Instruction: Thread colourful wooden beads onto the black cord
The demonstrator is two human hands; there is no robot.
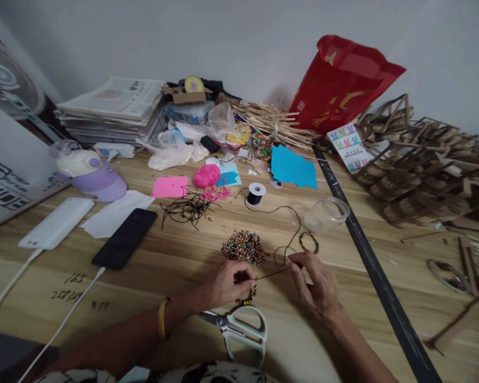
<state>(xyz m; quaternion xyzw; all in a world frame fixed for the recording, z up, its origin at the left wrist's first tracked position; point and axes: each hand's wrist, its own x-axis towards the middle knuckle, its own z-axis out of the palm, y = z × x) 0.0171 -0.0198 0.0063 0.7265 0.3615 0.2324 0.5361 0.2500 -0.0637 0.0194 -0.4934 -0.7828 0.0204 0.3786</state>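
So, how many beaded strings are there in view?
2: one beaded loop near the glass jar, and one beaded string at the left hand, partly hidden by it.

Handwritten "165", "258369" on table (131,292), "COFFEE" on box (348,149), "NS", "IDE" on carton (19,149)

Cannot see the top of the beaded strand (246,302), covered by the left hand (228,282), or the tips of the scissors (228,323), behind its wrist. Cannot trace the black cord (272,274) inside the right hand (318,284). Cannot read the small print on the newspapers (112,98). Cannot see the whole printed box (8,141), cut off at left.
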